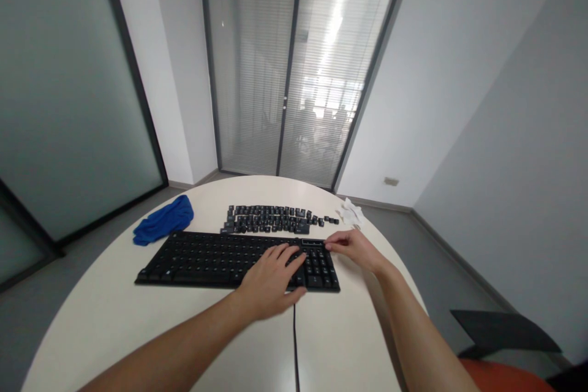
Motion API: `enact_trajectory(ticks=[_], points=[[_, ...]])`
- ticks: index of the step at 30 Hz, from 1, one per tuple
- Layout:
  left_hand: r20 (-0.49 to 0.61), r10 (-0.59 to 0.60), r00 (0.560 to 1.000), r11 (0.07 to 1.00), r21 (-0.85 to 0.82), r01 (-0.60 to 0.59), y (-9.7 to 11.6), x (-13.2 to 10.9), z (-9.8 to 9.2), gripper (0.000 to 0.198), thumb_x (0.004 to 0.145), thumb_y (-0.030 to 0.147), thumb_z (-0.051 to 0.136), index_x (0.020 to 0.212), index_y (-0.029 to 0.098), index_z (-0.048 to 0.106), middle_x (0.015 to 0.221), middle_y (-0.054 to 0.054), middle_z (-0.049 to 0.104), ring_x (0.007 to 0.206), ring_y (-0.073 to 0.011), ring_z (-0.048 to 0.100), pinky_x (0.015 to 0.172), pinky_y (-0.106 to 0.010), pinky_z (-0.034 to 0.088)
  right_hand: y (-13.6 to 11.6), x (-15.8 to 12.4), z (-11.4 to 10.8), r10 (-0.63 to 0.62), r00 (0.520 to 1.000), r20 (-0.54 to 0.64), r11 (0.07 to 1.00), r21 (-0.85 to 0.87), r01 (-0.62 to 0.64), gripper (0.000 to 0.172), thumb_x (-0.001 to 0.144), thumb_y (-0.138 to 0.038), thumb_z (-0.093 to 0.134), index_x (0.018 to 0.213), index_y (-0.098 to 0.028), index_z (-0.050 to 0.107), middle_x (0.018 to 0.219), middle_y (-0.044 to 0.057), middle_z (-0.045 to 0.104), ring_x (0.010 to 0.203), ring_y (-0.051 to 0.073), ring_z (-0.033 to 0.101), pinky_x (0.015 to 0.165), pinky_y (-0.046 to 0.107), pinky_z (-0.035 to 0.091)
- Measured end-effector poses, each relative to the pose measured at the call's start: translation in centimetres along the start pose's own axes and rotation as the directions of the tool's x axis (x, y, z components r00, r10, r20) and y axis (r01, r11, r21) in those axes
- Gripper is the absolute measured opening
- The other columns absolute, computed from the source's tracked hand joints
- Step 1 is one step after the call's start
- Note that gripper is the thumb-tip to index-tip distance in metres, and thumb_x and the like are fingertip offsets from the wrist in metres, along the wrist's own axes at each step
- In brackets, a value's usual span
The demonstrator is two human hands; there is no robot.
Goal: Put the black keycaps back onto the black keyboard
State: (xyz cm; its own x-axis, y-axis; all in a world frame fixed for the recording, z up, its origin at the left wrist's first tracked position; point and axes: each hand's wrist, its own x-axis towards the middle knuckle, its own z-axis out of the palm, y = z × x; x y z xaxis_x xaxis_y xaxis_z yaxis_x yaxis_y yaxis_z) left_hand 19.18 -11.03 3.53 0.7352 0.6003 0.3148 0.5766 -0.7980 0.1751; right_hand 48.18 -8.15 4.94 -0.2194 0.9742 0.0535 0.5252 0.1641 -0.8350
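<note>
A black keyboard lies across the round white table. My left hand rests flat on its right part, fingers stretched toward the number pad. At the keyboard's top right corner my right hand has its fingers curled, fingertips touching the edge; nothing shows in them. Behind the keyboard, loose black keycaps are laid out in rows.
A blue cloth lies crumpled at the back left of the table. A crumpled white tissue sits at the back right. The keyboard's cable runs toward me. A dark chair part is at lower right.
</note>
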Motion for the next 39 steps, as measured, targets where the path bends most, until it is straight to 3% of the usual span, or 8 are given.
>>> enact_trajectory(ticks=[13,22,28,32,39], points=[[-0.004,-0.001,1.0,1.0,-0.004,0.001,0.1,0.0,-0.1,0.06,0.091,0.052,0.051,0.143,0.022,0.044,0.148,-0.009,0.044,0.136,-0.0311,0.037,0.114,-0.049,0.03,-0.7,0.2,0.4,0.011,1.0,0.01,1.0,0.018,-0.011,0.037,0.07,-0.046,0.079,0.09,-0.015,0.077,0.089,0.009,0.077,0.085,0.025,0.07,0.085,0.039,0.054],[-0.001,-0.002,1.0,1.0,0.008,0.002,0.1,0.0,0.0,0.06,0.09,0.05,0.053,0.143,0.022,0.044,0.148,-0.009,0.044,0.136,-0.031,0.037,0.114,-0.048,0.03,-1.9,-0.3,0.5,-0.002,1.0,0.018,1.0,-0.02,0.002,0.037,0.078,-0.048,0.07,0.094,-0.015,0.077,0.09,0.009,0.077,0.082,0.023,0.068,0.082,0.037,0.052],[0.002,-0.008,1.0,1.0,0.0,0.008,0.2,0.0,-0.2,0.06,0.091,0.051,0.052,0.143,0.022,0.044,0.148,-0.009,0.044,0.136,-0.0312,0.037,0.114,-0.049,0.03,-1.1,-0.1,0.6,0.063,0.996,-0.058,0.991,-0.114,-0.069,0.042,0.083,-0.043,0.067,0.117,-0.018,0.07,0.123,0.011,0.069,0.098,0.025,0.065,0.09,0.04,0.048],[0.003,-0.015,1.0,1.0,-0.006,0.015,0.1,0.0,0.0,0.06,0.091,0.051,0.051,0.143,0.023,0.043,0.149,-0.008,0.044,0.137,-0.0311,0.036,0.114,-0.049,0.029,-0.3,0.3,0.9,0.112,0.994,0.005,0.99,-0.086,-0.111,0.045,0.087,-0.044,0.061,0.121,-0.015,0.067,0.115,0.011,0.072,0.096,0.024,0.065,0.093,0.04,0.047],[0.002,-0.01,1.0,1.0,-0.003,0.01,0.1,0.0,-0.1,0.06,0.091,0.051,0.051,0.143,0.023,0.043,0.149,-0.008,0.044,0.137,-0.031,0.037,0.114,-0.049,0.029,-1.9,-0.1,1.1,0.174,0.984,0.034,0.985,0.014,-0.175,0.05,0.083,-0.047,0.063,0.119,-0.011,0.067,0.081,0.006,0.071,0.069,0.017,0.06,0.066,0.03,0.046]])
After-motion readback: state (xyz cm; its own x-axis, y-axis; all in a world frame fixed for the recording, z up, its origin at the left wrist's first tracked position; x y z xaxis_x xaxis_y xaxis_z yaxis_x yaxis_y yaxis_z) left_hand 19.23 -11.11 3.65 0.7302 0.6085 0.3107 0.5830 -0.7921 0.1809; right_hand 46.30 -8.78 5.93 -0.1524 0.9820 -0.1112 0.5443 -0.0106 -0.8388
